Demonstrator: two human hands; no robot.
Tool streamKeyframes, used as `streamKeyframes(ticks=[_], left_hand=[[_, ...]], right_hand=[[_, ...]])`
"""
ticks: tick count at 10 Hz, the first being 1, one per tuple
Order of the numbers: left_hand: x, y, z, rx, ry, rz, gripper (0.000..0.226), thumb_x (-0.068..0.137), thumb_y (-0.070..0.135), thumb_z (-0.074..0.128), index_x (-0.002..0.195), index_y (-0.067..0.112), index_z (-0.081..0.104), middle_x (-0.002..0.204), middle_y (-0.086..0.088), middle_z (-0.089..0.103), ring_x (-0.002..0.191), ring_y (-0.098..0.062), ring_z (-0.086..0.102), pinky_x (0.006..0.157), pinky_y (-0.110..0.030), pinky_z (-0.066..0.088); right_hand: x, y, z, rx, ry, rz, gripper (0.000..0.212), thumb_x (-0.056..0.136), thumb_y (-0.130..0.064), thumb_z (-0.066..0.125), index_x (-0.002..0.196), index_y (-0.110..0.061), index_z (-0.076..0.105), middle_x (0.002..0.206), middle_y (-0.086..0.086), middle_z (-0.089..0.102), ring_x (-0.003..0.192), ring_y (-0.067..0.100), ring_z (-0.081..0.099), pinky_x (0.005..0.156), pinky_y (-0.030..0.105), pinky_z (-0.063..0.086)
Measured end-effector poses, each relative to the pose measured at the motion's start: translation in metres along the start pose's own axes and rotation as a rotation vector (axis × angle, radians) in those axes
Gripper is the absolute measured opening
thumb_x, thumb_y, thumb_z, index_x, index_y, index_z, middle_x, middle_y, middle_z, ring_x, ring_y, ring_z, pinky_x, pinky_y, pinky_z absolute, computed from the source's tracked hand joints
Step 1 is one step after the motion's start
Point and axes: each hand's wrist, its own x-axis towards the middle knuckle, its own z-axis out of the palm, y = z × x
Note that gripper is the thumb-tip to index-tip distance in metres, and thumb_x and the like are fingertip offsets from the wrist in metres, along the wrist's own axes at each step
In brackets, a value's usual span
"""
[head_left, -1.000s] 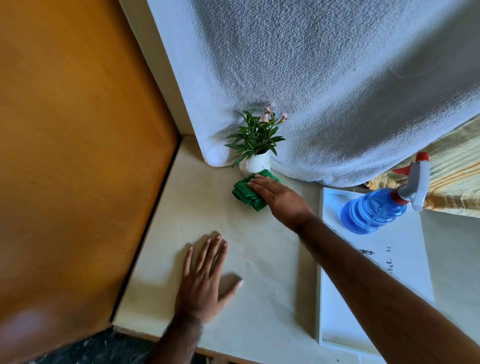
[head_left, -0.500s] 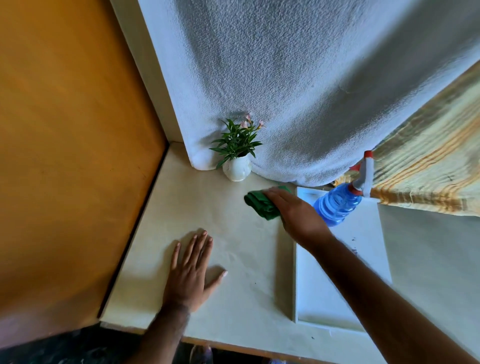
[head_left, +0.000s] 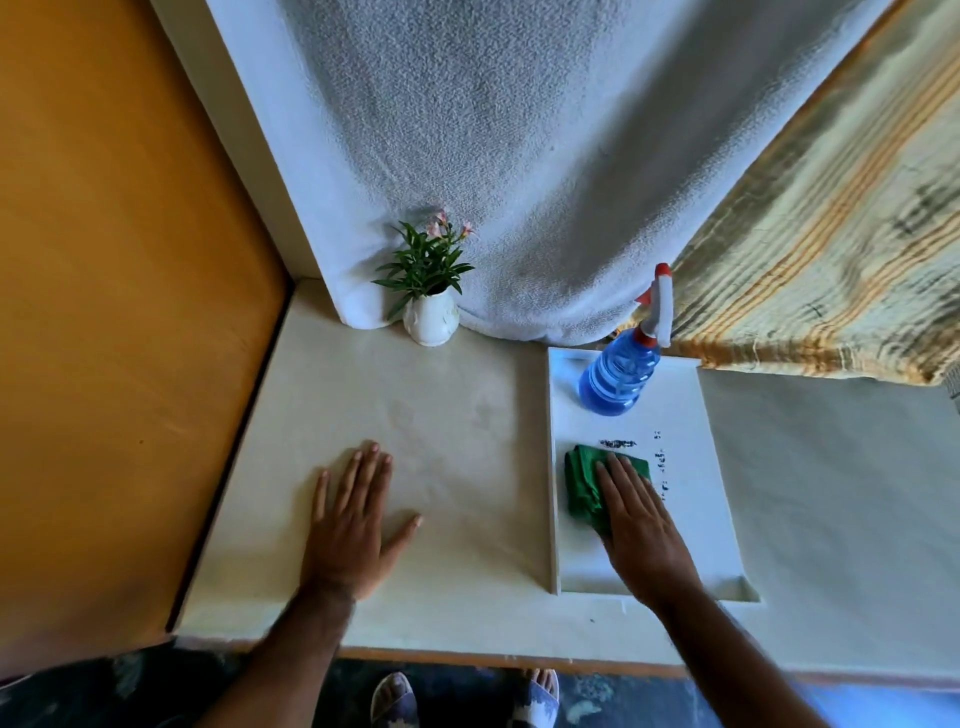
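Observation:
A folded green cloth (head_left: 584, 483) lies on a white tray (head_left: 691, 415) at the right of the cream table (head_left: 441, 415). My right hand (head_left: 641, 525) presses flat on the cloth with straight fingers. Dark marks (head_left: 618, 443) show on the tray just beyond the cloth. At the tray's far end stands a blue spray bottle (head_left: 621, 374) with a red and white trigger head. My left hand (head_left: 350, 519) rests flat on the table, fingers spread, holding nothing.
A small white vase with a green plant (head_left: 430, 291) stands at the table's back, against a hanging white towel (head_left: 519, 156). An orange wall (head_left: 119, 260) bounds the left side. A striped cloth (head_left: 831, 234) hangs at the right. My sandalled feet (head_left: 395, 699) show below the table's front edge.
My right hand slid the green cloth from beside the vase rightward and toward me onto the white tray. The left hand stayed flat on the table.

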Motion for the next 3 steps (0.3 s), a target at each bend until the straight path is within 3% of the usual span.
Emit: streamKeyframes(ticks=[1, 2, 3], left_hand=[[0.001, -0.001, 0.002, 0.016, 0.008, 0.003, 0.09, 0.092, 0.069, 0.043, 0.16, 0.012, 0.028, 0.17, -0.011, 0.026, 0.155, -0.028, 0.027, 0.122, -0.064, 0.025], [0.002, -0.005, 0.005, 0.021, -0.057, 0.007, 0.091, 0.092, 0.071, 0.036, 0.159, 0.01, 0.031, 0.168, -0.013, 0.028, 0.153, -0.029, 0.03, 0.121, -0.065, 0.025], [0.006, -0.001, -0.001, 0.019, -0.151, -0.011, 0.102, 0.09, 0.083, 0.011, 0.161, 0.01, 0.023, 0.17, -0.012, 0.021, 0.154, -0.03, 0.029, 0.122, -0.063, 0.021]], right_hand=[[-0.004, -0.007, 0.001, -0.089, -0.047, 0.01, 0.088, 0.096, -0.062, 0.046, 0.158, -0.005, 0.021, 0.166, 0.013, 0.017, 0.154, 0.028, 0.016, 0.123, 0.046, 0.02], [-0.002, -0.009, -0.003, -0.103, -0.111, 0.015, 0.097, 0.095, -0.078, 0.018, 0.159, -0.004, 0.018, 0.167, 0.014, 0.014, 0.155, 0.028, 0.012, 0.124, 0.046, 0.017], [-0.001, -0.013, -0.014, -0.083, -0.151, 0.027, 0.103, 0.092, -0.082, 0.009, 0.158, -0.003, 0.023, 0.166, 0.014, 0.016, 0.155, 0.028, 0.015, 0.125, 0.045, 0.015]])
